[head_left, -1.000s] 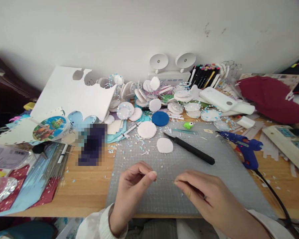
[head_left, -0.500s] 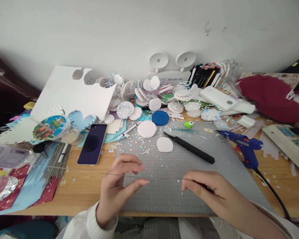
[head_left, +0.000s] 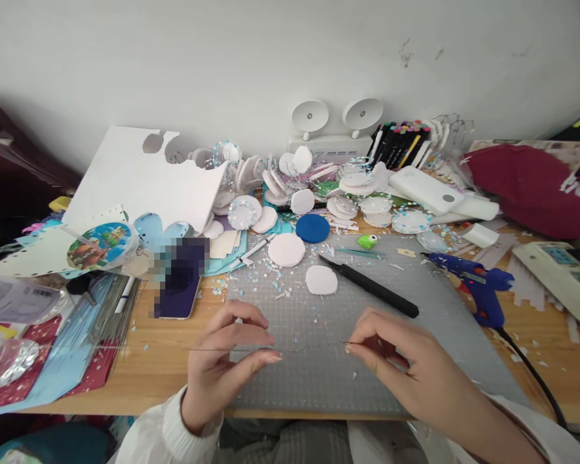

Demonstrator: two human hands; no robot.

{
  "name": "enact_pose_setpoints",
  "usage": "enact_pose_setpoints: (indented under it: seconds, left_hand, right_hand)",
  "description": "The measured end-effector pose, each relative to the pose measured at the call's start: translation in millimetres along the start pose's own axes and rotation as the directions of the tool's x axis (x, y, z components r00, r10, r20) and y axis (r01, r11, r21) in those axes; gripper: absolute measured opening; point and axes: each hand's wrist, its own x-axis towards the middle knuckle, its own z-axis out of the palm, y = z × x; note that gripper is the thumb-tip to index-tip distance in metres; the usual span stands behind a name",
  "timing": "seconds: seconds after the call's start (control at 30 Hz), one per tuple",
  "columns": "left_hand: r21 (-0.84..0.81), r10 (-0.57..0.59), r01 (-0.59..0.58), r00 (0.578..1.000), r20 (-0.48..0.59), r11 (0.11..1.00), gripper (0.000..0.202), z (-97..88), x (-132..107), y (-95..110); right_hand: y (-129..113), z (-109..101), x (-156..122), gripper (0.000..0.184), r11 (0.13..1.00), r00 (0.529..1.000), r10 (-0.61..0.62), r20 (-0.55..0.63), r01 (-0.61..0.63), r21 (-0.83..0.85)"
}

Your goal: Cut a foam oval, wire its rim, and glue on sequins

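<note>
A thin, dark wire (head_left: 314, 347) runs nearly level across the front of the grey cutting mat (head_left: 290, 386), slightly crinkled between my hands. My right hand (head_left: 396, 354) pinches its end between thumb and fingertips. My left hand (head_left: 232, 361) has the wire passing through its curled fingers, thumb just below and fingers above; the long straight part sticks out to the left. Ahead of my hands lie a rounded white foam piece (head_left: 321, 280), a larger white foam disc (head_left: 287, 250), a blue disc (head_left: 312, 228) and a black pen-like tool (head_left: 377, 290).
A blue glue gun (head_left: 483, 283) stands at the right with its cord. Many white discs and beaded wire rings (head_left: 410, 221) pile up along the back. At the left are a phone (head_left: 186, 283), a lidded cup (head_left: 101, 245) and a bundle of wires (head_left: 106, 322).
My left thumb and fingers have come closer together around the wire, and that hand has shifted slightly left and down. My right hand has risen a little, still pinching the wire's end.
</note>
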Motion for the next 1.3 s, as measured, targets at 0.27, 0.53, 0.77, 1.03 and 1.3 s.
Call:
enact_pose_setpoints:
  seconds: [0.27, 0.53, 0.77, 1.03, 1.3]
  left_hand:
    - [-0.137, -0.084, 0.08, 0.996, -0.024, 0.987, 0.003, 9.0, 0.3, 4.8]
    - [-0.253, 0.007, -0.008, 1.0, -0.007, 0.967, 0.004, 12.3, -1.7, -0.3]
    - [-0.337, -0.338, 0.288, 0.936, -0.099, 0.896, 0.016, 24.2, -2.8, 8.0]
    - [-0.51, -0.76, 0.782, 0.561, 0.327, 0.358, 0.041, 14.9, 8.6, 10.6]
    - [-0.362, -0.53, 0.614, 0.789, 0.311, 0.701, 0.016, -4.2, 11.8, 19.1]
  right_hand:
    - [0.9, -0.8, -6.7, 0.018, 0.924, 0.901, -0.367, -0.231, 0.323, -0.206]
    - [-0.9, -2.8, -6.8, 0.015, 0.981, 0.98, -0.196, -0.018, 0.196, 0.011]
    - [-1.8, 3.5, -9.8, 0.015, 0.945, 0.916, -0.321, -0.239, 0.293, -0.149]
    - [5.0, -2.9, -28.1, 0.033, 0.546, 0.721, -0.693, -0.008, 0.518, -0.658]
    - [-6.4, -4.1, -8.5, 0.017, 0.992, 0.978, -0.1, -0.182, 0.084, -0.093]
